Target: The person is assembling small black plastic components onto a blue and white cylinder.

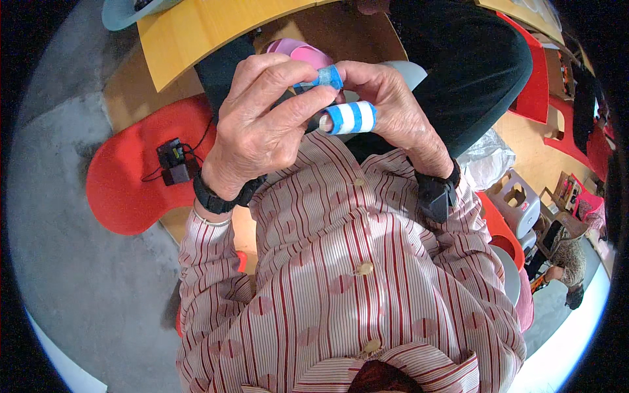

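Both hands are close together above my lap. My left hand (262, 118) has its fingers bent and pressed inward, the tips touching a blue wrap (331, 77) at the end of my right index finger. My right hand (396, 108) is curled toward the left one. A blue-and-white striped wrap (354, 118) sits around its thumb, with a pale tip showing at the open end. Something small and dark shows between the hands, but the fingers hide most of it and I cannot make it out. Beyond the hands is a pink round-edged thing (308, 54).
A yellow wooden tabletop (216, 29) curves ahead. At left, a red stool seat (124, 164) bears a small black device (173, 160) with cables. On the right are a clear plastic bag (488, 157), a grey stool (517, 200), red chairs (531, 85) and another person (567, 262).
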### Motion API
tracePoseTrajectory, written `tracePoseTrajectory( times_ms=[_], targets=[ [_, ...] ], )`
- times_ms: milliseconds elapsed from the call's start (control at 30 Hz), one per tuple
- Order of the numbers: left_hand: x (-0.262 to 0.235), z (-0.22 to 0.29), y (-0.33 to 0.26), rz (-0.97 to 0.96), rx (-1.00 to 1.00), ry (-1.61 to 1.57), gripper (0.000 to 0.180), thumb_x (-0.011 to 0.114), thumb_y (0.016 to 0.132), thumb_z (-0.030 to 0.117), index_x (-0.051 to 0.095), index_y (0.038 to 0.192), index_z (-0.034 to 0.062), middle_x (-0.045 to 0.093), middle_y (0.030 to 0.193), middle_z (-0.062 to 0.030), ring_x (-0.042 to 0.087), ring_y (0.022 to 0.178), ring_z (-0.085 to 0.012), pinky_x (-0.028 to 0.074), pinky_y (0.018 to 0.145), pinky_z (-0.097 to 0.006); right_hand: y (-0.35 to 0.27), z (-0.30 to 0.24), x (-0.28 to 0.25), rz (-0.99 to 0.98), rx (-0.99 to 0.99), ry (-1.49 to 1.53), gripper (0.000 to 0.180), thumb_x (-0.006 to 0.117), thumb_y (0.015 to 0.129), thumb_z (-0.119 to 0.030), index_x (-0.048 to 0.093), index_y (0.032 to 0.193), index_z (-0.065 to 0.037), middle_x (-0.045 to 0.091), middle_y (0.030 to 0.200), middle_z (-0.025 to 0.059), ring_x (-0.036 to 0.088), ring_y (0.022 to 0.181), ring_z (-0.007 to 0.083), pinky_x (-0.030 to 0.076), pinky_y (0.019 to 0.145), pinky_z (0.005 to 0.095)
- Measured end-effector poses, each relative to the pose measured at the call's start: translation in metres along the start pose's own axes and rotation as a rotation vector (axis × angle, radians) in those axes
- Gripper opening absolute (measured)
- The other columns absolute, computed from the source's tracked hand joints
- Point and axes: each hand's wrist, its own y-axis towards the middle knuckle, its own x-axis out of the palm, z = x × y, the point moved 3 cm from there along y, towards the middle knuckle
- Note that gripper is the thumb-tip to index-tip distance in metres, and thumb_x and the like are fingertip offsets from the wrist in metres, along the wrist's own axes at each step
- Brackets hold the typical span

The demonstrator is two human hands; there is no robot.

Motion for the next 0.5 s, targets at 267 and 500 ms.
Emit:
tracePoseTrajectory(
  times_ms=[267, 500],
  targets=[
    [-0.002, -0.001, -0.003, -0.016, -0.050, -0.031, 0.035, 0.064, 0.057, -0.002, 0.068, 0.090, 0.0060, 0.060, 0.093, -0.0084, 0.056, 0.084, -0.0263, 0.047, 0.074, -0.036, 0.001, -0.003, 0.001, 0.011, 0.011, -0.221, 0.028, 0.078, 0.070, -0.020, 0.062, 0.087, -0.005, 0.054, 0.073, -0.0050, 0.047, 0.072, 0.0040, 0.042, 0.065, 0.0217],
    [-0.002, -0.003, -0.002, 0.017, -0.058, -0.038, 0.036, 0.064, 0.054, -0.004, 0.068, 0.088, 0.0068, 0.060, 0.092, -0.0073, 0.056, 0.084, -0.0262, 0.048, 0.073, -0.035, 0.002, 0.009, 0.006, 0.051, -0.080, -0.100, 0.028, 0.077, 0.071, -0.018, 0.061, 0.090, -0.005, 0.051, 0.076, -0.0051, 0.045, 0.073, 0.0044, 0.042, 0.065, 0.0214]
  ],
)
